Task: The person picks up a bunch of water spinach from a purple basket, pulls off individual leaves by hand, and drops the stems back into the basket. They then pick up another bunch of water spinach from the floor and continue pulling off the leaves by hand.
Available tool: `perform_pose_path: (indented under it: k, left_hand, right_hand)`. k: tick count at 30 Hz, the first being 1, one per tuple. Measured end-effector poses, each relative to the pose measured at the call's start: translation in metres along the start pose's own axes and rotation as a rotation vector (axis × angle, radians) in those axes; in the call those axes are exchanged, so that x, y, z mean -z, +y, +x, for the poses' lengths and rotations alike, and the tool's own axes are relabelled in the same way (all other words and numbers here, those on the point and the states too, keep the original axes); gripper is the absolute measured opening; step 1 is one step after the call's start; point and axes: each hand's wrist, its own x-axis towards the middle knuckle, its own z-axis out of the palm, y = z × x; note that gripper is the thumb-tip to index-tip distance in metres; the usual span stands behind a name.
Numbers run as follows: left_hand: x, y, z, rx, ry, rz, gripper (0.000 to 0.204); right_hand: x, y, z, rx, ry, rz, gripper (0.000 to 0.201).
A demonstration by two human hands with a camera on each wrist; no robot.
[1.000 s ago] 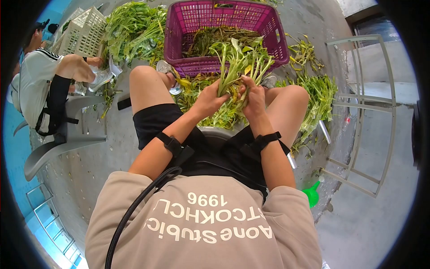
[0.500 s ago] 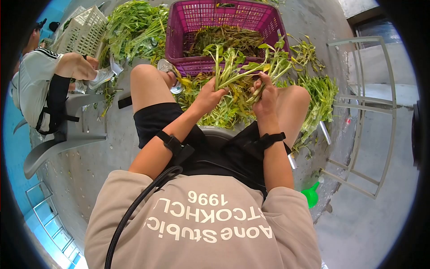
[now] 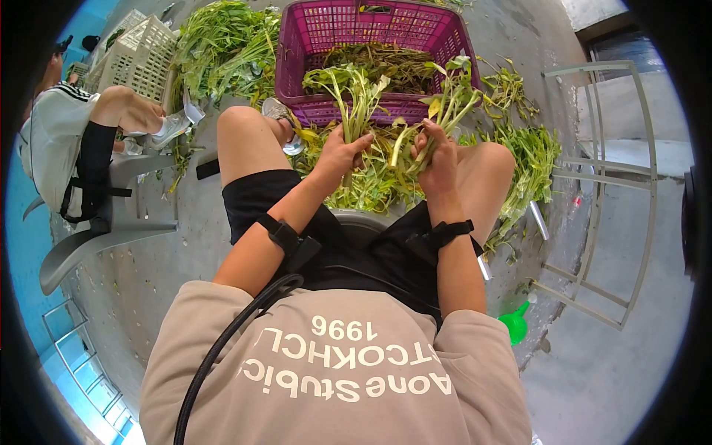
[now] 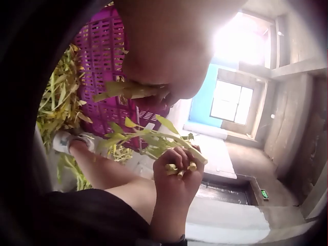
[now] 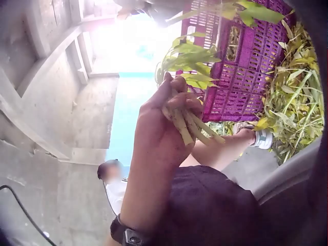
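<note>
In the head view my left hand grips a bunch of leafy green stalks, leaves pointing away from me. Beside it, across a small gap, my right hand holds a second bunch of leafy stalks, with one pale stalk slanting out by its fingers. From the left wrist, the right hand's fingers curl round several stalks, their cut ends showing. The right wrist view shows the left hand closed round its stalks, pale butt ends sticking out below.
Before me stands a purple crate with wilted stems inside. Yellowish trimmings lie between my feet. Green heaps lie at left and right. Another person sits at left near a pale crate. A metal frame stands at right.
My hands, close together a second ago, have drawn apart, the right moving rightward. A stalk that stretched between them half a second ago no longer does. The left bunch has tipped leftward.
</note>
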Motion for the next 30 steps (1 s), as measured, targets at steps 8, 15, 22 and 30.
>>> perform_pose_path:
  k: [8,15,22,30]
  left_hand:
    - [-0.014,0.005,-0.012,0.245,-0.166,-0.281,0.029]
    - [-0.005,-0.006,-0.003,0.161,-0.103,-0.268,0.024]
    - [0.007,-0.009,0.007,0.132,0.042,-0.356,0.019]
    - [0.002,0.003,0.002,-0.009,0.081,-0.177,0.02]
  right_hand:
    - [-0.006,0.018,-0.003,-0.082,-0.078,-0.107,0.013]
    - [-0.009,0.02,-0.006,-0.099,-0.109,-0.275,0.012]
    - [-0.008,0.019,-0.005,-0.099,-0.149,-0.261,0.014]
    - [-0.005,0.019,0.001,-0.027,0.012,-0.457,0.026]
